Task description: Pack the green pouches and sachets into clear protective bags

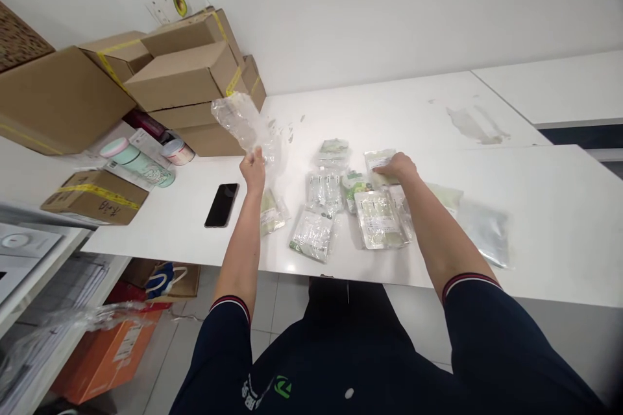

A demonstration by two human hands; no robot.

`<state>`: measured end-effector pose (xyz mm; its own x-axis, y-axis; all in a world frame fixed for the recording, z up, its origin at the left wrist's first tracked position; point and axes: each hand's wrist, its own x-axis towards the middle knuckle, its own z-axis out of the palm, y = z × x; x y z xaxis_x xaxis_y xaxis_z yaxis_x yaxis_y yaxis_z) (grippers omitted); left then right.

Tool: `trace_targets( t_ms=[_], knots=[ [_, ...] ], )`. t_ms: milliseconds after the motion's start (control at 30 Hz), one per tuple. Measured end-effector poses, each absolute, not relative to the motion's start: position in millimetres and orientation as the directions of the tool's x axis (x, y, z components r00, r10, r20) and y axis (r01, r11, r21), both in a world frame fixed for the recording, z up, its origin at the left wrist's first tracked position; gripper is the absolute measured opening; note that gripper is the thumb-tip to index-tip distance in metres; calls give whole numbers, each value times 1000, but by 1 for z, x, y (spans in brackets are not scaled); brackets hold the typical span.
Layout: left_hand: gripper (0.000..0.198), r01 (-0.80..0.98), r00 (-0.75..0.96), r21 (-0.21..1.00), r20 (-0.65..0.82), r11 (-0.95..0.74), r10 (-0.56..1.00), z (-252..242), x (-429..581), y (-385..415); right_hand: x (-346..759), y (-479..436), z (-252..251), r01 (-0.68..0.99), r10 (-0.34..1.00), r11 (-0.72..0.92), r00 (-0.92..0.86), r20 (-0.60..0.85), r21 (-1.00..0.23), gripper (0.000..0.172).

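My left hand [253, 172] is closed around a crumpled clear plastic bag [238, 118], raised above the white table. At the far side of a group of packets, my right hand [400, 168] has its fingers on a pale green pouch [378, 161]. Just nearer lies a silvery pouch with a printed label [381, 220]. To its left are a clear-wrapped packet [312, 232], a packet with printed strips [324, 189] and a green-and-white packet [355, 185]. Another pale green pouch [271, 213] lies partly behind my left forearm. Under my right forearm, more pouches are partly hidden.
A black phone [222, 205] lies left of my left hand. Stacked cardboard boxes [180, 78], a mint green bottle [139, 163] and a small tin [178, 152] stand at the left. A silvery flat bag [484, 231] lies to the right. The white table [549, 227] ends close to my body.
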<state>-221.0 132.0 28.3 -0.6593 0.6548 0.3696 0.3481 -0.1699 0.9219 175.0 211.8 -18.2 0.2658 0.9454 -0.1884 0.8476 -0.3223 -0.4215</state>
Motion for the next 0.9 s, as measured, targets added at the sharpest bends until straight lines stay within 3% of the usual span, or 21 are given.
trace_targets(
  t_ms=[133,233,333,400,500,567,733,900],
  knots=[
    [33,679,-500,732,513,-51,698,45,-222,124,180,214,-14,744,943,-333,280,-183,-580,36],
    [38,738,-400,660,595,-140,697,60,-219,120,183,210,0,725,958,-253,279,-61,-641,18],
    [57,545,-464,743,653,-389,599,77,-209,114,187,198,22,675,946,-84,286,155,-733,18],
    [65,330,-498,811,584,-483,641,90,-199,104,189,182,40,569,917,55,297,267,-820,21],
    [66,19,-439,883,429,-469,789,112,-185,78,187,148,68,323,910,194,294,293,-926,28],
    [65,-82,-374,899,372,-430,850,124,-174,56,181,118,83,157,931,246,237,278,-956,32],
    [58,-110,-321,933,293,-343,901,125,-138,5,145,41,92,-164,978,198,96,184,-966,39],
    [68,73,-333,961,277,-268,901,89,-111,-28,104,3,73,-396,991,-25,-128,28,-918,48]
  ],
)
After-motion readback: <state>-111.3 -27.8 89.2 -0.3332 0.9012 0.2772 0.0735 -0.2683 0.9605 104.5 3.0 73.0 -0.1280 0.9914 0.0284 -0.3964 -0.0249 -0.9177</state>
